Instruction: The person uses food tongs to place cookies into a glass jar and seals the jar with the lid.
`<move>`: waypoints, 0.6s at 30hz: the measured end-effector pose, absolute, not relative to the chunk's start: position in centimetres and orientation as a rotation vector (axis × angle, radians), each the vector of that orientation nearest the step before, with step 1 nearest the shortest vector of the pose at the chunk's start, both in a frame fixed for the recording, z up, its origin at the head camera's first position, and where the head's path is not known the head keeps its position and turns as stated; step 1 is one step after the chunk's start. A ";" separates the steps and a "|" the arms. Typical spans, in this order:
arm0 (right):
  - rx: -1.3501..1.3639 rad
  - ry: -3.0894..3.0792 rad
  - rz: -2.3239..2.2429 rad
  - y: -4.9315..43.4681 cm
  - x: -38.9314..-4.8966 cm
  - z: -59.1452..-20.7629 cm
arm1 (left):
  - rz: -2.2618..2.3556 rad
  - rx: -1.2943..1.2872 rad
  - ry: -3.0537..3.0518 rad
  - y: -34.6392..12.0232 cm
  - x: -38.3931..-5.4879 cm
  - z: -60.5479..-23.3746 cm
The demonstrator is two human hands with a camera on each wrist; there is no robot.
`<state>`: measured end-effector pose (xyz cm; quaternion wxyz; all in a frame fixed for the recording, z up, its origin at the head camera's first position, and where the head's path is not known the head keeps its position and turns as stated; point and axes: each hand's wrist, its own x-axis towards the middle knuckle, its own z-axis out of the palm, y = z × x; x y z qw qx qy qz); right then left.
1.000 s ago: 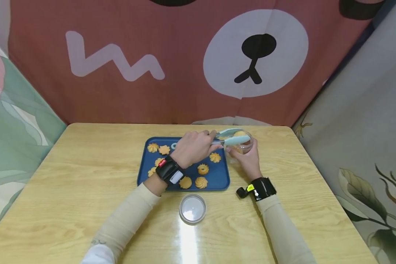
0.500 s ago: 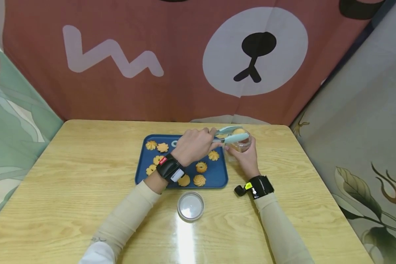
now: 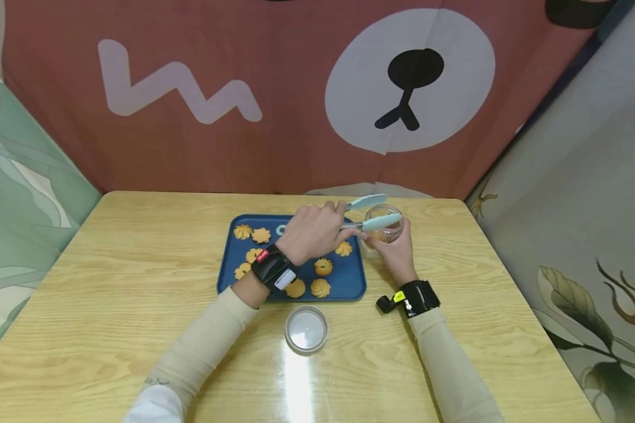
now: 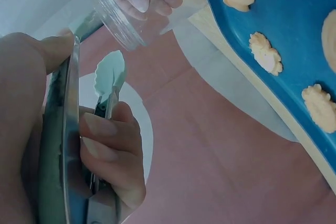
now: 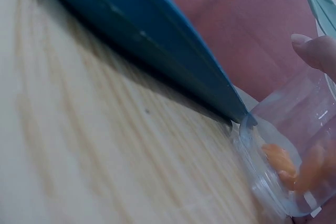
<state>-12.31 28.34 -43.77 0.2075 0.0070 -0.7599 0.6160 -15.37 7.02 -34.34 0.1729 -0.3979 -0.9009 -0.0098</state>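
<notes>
My left hand reaches across the tray and grips metal tongs with mint-green tips. The tips stand spread apart with no cookie between them, one overlapping the mouth of a clear jar in the head view. My right hand holds that jar at the tray's right side, thumb and fingers around its wall. Inside the jar, cookies show through the plastic near the bottom. In the left wrist view, the thumb and fingers press on the tongs' two arms, and the jar appears beyond the tips.
A blue tray bears several golden cookies, partly hidden under my left forearm. A round, clear lid lies on the wooden table in front of the tray. A cloth with a bear print hangs behind the table.
The tong tips have spread apart, the far one moving up and away. The cookie seen between them at the jar's mouth is released into the jar. Both hands stay nearly in place.
</notes>
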 end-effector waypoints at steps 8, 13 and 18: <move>0.016 -2.151 1.686 28.3 -12.2 -43.7 | -0.069 -1.104 -2.572 6.5 -15.2 -34.5; 0.014 -2.099 1.719 29.1 -13.4 -45.3 | -0.109 -1.061 -2.599 5.8 -15.0 -34.4; 0.006 -2.088 1.742 29.7 -14.1 -46.4 | -0.166 -1.036 -2.589 5.2 -15.0 -34.3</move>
